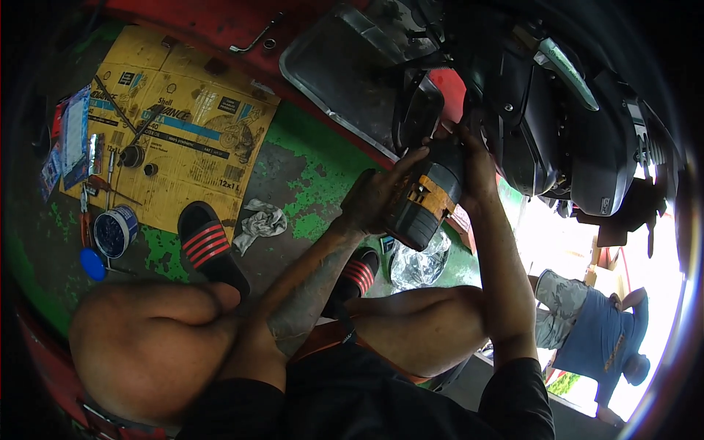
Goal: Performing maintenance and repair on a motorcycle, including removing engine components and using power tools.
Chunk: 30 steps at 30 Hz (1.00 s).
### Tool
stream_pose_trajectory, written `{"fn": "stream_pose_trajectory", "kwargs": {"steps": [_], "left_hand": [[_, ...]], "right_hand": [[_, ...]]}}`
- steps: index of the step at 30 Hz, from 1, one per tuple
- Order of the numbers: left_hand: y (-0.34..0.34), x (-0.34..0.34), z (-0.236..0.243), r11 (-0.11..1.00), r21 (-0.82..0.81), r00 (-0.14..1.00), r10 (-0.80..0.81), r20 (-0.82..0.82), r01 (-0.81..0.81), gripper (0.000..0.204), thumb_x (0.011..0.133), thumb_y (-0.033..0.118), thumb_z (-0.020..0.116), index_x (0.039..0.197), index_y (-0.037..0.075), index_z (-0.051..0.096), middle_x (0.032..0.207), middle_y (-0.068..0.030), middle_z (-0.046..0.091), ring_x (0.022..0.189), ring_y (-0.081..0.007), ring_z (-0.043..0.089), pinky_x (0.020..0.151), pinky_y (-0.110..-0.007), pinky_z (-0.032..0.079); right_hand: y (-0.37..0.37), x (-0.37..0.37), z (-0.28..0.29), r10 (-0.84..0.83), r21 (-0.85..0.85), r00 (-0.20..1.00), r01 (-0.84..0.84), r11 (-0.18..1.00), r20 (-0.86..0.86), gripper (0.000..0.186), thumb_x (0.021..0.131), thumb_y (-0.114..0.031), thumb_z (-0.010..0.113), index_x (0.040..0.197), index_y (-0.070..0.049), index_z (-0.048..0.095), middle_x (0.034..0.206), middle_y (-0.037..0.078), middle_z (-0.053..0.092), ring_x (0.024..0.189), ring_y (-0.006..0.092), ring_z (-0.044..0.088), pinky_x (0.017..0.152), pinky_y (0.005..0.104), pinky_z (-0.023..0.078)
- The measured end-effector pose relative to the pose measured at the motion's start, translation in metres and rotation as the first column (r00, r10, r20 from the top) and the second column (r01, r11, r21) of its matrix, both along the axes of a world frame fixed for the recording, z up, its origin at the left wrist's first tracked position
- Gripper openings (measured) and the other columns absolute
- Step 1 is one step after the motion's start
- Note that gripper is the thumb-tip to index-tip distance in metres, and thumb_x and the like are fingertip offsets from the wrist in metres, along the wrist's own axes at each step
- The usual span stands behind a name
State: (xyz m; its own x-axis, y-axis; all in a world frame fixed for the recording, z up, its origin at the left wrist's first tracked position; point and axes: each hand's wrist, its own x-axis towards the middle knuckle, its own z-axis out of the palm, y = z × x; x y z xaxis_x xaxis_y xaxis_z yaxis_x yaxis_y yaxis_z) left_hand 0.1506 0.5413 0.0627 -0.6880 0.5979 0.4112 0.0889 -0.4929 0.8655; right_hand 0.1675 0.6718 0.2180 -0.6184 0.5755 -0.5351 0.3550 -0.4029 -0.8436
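Note:
A black and orange-yellow cordless power tool point(425, 202), which looks like an impact wrench, is held up between my two hands. My left hand point(370, 202) is wrapped around its left side, with the thumb and fingers reaching toward the far end. On the other side, my right hand point(477, 169) is closed along it, fingertips at its far end. The battery block faces me. The tool's tip is hidden in the dark beside the black motorcycle point(532, 125), so I cannot make out whether it touches anything.
A black tray point(341, 73) and an open-end wrench point(257, 33) lie on the red platform. Flattened yellow cardboard point(194, 110) holds several tools and dark round parts. Nearby are an open tub point(115, 229), a rag point(260, 224) and clear plastic point(419, 264). Another person point(598, 330) stands at right.

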Motion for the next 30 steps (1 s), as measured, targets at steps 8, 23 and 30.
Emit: {"fn": "stream_pose_trajectory", "kwargs": {"steps": [8, 23, 30], "left_hand": [[0.008, 0.003, 0.002, 0.996, -0.054, 0.997, -0.070, 0.017, 0.071, 0.091, 0.076, 0.025, 0.079, 0.152, 0.019, 0.029, 0.093, -0.0159, 0.070, 0.076, -0.0317, 0.071, 0.073, -0.039, 0.058], [0.018, 0.030, 0.006, 0.793, 0.601, 0.341, -0.596, 0.727, 0.106, 0.088, 0.085, 0.026, 0.074, 0.155, 0.020, 0.022, 0.105, -0.0146, 0.068, 0.089, -0.0269, 0.070, 0.080, -0.038, 0.056], [0.010, 0.042, -0.018, 0.923, 0.373, 0.605, -0.352, 0.714, 0.096, 0.101, 0.079, 0.015, 0.081, 0.155, 0.015, 0.015, 0.121, -0.0122, 0.062, 0.102, -0.0224, 0.066, 0.089, -0.035, 0.055]], "right_hand": [[0.005, -0.002, 0.001, -0.050, 0.022, 0.999, 0.050, 0.998, -0.004, 0.030, 0.102, -0.025, 0.044, 0.119, -0.002, 0.054, 0.098, 0.015, 0.066, 0.097, 0.0303, 0.067, 0.090, 0.0412, 0.055], [0.002, 0.002, -0.003, 0.025, -0.007, 0.997, -0.025, 1.000, -0.078, 0.024, 0.105, -0.026, 0.040, 0.116, -0.007, 0.049, 0.102, 0.014, 0.065, 0.102, 0.0312, 0.065, 0.092, 0.0451, 0.054], [-0.023, -0.018, -0.011, 0.147, -0.068, 0.989, -0.146, 0.987, 0.005, 0.025, 0.103, -0.027, 0.048, 0.117, -0.007, 0.051, 0.103, 0.011, 0.065, 0.106, 0.0317, 0.065, 0.091, 0.0460, 0.055]]}}
